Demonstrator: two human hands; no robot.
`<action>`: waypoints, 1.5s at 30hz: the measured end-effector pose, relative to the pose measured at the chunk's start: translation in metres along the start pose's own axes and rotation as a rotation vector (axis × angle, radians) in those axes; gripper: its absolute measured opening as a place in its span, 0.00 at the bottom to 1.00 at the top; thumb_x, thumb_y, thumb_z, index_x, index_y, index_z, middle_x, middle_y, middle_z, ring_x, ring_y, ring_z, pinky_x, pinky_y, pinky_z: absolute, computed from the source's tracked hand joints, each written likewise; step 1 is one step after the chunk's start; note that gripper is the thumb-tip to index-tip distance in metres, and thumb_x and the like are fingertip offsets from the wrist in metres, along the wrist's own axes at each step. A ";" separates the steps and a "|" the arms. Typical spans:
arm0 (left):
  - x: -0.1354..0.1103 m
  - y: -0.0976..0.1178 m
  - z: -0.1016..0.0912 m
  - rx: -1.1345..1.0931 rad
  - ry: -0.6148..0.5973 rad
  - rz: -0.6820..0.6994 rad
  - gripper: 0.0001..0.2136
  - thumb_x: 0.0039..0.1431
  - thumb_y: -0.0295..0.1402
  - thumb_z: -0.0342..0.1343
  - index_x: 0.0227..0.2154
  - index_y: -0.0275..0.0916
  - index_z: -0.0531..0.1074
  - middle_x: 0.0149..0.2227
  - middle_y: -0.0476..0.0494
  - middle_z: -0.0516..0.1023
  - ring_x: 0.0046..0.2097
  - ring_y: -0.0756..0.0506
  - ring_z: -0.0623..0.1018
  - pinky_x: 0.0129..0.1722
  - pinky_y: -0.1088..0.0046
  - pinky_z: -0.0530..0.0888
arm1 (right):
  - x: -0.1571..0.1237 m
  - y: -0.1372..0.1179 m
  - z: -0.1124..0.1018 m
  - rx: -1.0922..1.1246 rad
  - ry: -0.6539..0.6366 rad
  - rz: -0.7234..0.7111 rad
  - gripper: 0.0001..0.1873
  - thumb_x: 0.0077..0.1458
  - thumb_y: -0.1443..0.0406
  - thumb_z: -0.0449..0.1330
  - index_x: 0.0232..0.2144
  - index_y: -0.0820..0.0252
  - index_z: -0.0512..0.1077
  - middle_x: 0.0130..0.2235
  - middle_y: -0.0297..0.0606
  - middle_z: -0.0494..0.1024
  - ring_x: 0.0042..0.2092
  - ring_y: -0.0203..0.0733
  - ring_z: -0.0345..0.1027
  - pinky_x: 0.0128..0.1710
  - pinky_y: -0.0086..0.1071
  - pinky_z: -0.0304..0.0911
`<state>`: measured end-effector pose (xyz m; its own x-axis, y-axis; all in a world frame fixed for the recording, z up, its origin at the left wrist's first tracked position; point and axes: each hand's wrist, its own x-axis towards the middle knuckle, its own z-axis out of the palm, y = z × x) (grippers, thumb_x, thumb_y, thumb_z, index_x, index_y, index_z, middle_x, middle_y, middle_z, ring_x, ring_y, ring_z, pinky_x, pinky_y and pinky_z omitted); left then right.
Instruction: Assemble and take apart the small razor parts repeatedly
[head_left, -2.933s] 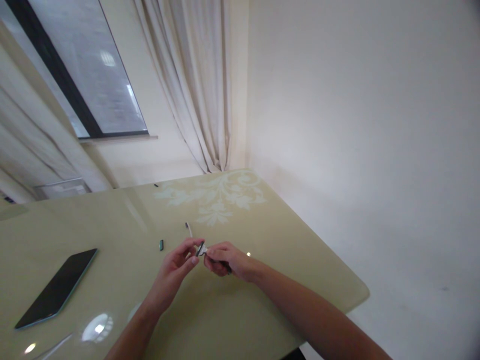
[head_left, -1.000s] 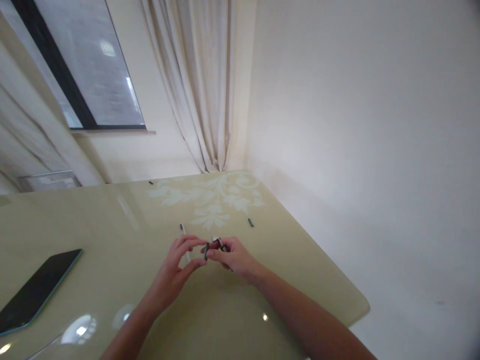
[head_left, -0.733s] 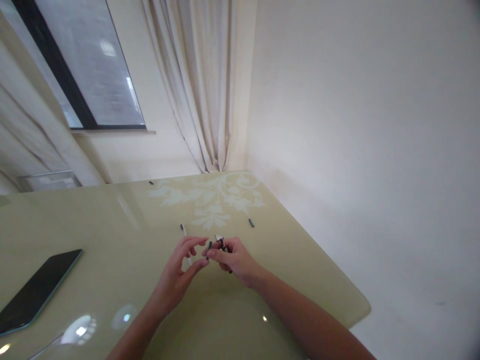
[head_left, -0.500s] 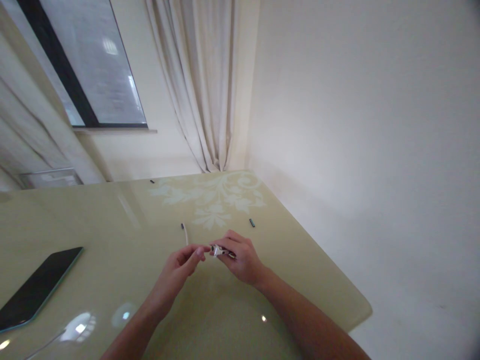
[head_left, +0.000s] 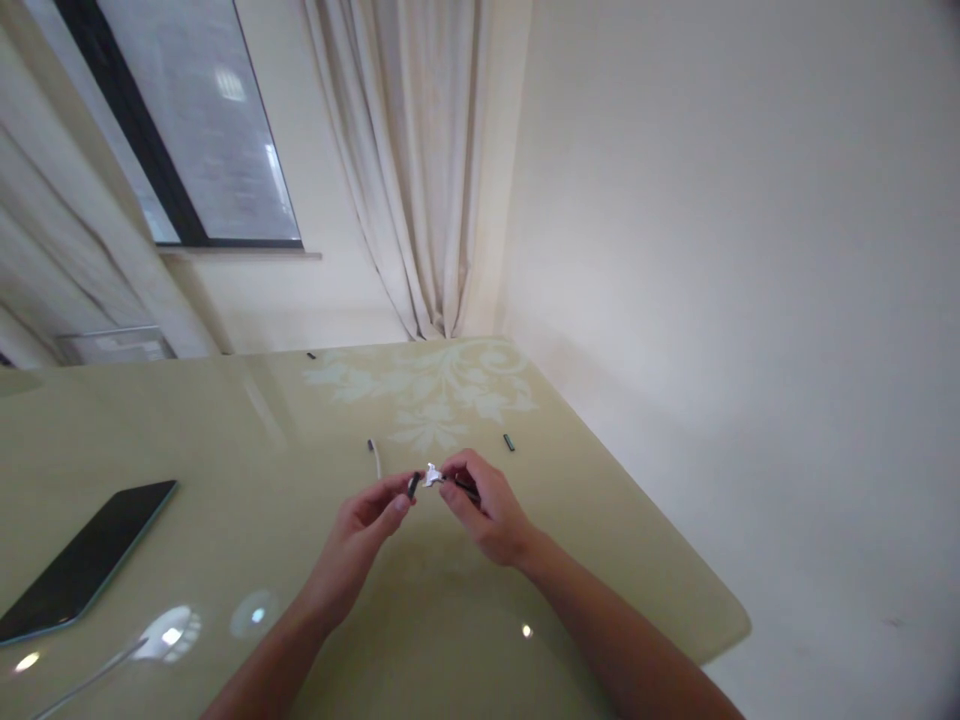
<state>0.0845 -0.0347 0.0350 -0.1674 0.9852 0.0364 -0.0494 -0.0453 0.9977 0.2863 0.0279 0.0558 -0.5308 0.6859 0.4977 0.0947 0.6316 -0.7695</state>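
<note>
Between the thumb and fingers of my left hand point(head_left: 367, 525) is a small black bar-shaped piece point(head_left: 413, 486), held tilted. My right hand point(head_left: 486, 508) pinches a small shiny silver piece with a dark stem-like part point(head_left: 433, 476); its exact kind is too small to make out. The two held pieces are close together above the table, and I cannot tell whether they touch. Just beyond my left fingers lies a slim pale toothbrush-like stick point(head_left: 377, 462) with a dark end. A small dark bar point(head_left: 509, 442) rests beyond my right hand.
The glossy pale-green table point(head_left: 600, 560) has a white floral pattern. A dark tablet-like device point(head_left: 86, 560) lies at the left, with a thin pale cable point(head_left: 90, 680) nearer me. Another tiny dark piece point(head_left: 311, 355) sits at the far edge. A wall point(head_left: 712, 300) borders the right side.
The black bar piece now shows clearly in my left fingers, beside the silver piece. Both hands appear slightly higher, and the whole view has shifted a little.
</note>
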 end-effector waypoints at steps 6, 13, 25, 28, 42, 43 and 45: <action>0.002 0.001 -0.001 0.003 -0.021 0.080 0.23 0.51 0.49 0.71 0.46 0.42 0.84 0.36 0.42 0.83 0.40 0.42 0.77 0.41 0.68 0.74 | 0.000 -0.004 0.002 0.075 -0.030 0.065 0.12 0.69 0.57 0.58 0.42 0.60 0.73 0.30 0.31 0.70 0.30 0.35 0.61 0.31 0.29 0.57; 0.002 -0.003 0.000 0.002 -0.029 0.124 0.20 0.53 0.46 0.70 0.46 0.42 0.84 0.32 0.46 0.78 0.37 0.45 0.75 0.38 0.71 0.74 | -0.001 -0.003 0.004 0.092 -0.031 0.077 0.13 0.68 0.56 0.58 0.40 0.60 0.74 0.28 0.30 0.68 0.28 0.34 0.58 0.30 0.29 0.54; 0.000 0.003 0.000 0.074 -0.018 0.216 0.17 0.55 0.43 0.69 0.45 0.42 0.85 0.36 0.44 0.80 0.37 0.45 0.76 0.37 0.72 0.73 | 0.000 -0.004 0.002 0.074 -0.024 0.076 0.16 0.67 0.54 0.60 0.38 0.60 0.76 0.29 0.33 0.71 0.29 0.35 0.60 0.31 0.30 0.56; -0.001 0.006 -0.001 0.162 0.021 0.275 0.15 0.55 0.41 0.69 0.45 0.44 0.86 0.35 0.44 0.79 0.36 0.45 0.75 0.36 0.72 0.72 | 0.000 -0.004 0.002 0.119 -0.038 0.114 0.16 0.66 0.53 0.61 0.37 0.61 0.76 0.29 0.33 0.71 0.29 0.35 0.59 0.29 0.30 0.54; -0.001 0.005 -0.002 0.202 -0.018 0.284 0.11 0.55 0.40 0.69 0.38 0.42 0.87 0.33 0.44 0.80 0.35 0.45 0.76 0.36 0.71 0.72 | 0.000 -0.002 0.001 0.189 -0.062 0.141 0.18 0.63 0.51 0.64 0.36 0.61 0.80 0.26 0.33 0.72 0.26 0.35 0.58 0.27 0.30 0.53; -0.001 0.005 -0.003 0.198 -0.022 0.281 0.10 0.55 0.40 0.69 0.37 0.42 0.87 0.33 0.44 0.80 0.35 0.45 0.76 0.36 0.71 0.72 | 0.001 -0.002 0.001 0.181 -0.061 0.125 0.18 0.63 0.51 0.64 0.36 0.61 0.80 0.28 0.35 0.74 0.27 0.35 0.60 0.28 0.30 0.55; -0.001 0.006 -0.003 0.188 -0.027 0.285 0.10 0.54 0.40 0.70 0.37 0.42 0.86 0.33 0.45 0.79 0.34 0.46 0.75 0.36 0.71 0.72 | 0.001 -0.004 0.000 0.160 -0.054 0.110 0.18 0.63 0.52 0.64 0.36 0.61 0.80 0.30 0.37 0.77 0.29 0.36 0.62 0.30 0.31 0.57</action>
<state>0.0809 -0.0363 0.0407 -0.1221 0.9414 0.3145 0.1783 -0.2910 0.9400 0.2854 0.0262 0.0593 -0.5692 0.7245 0.3888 0.0212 0.4857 -0.8739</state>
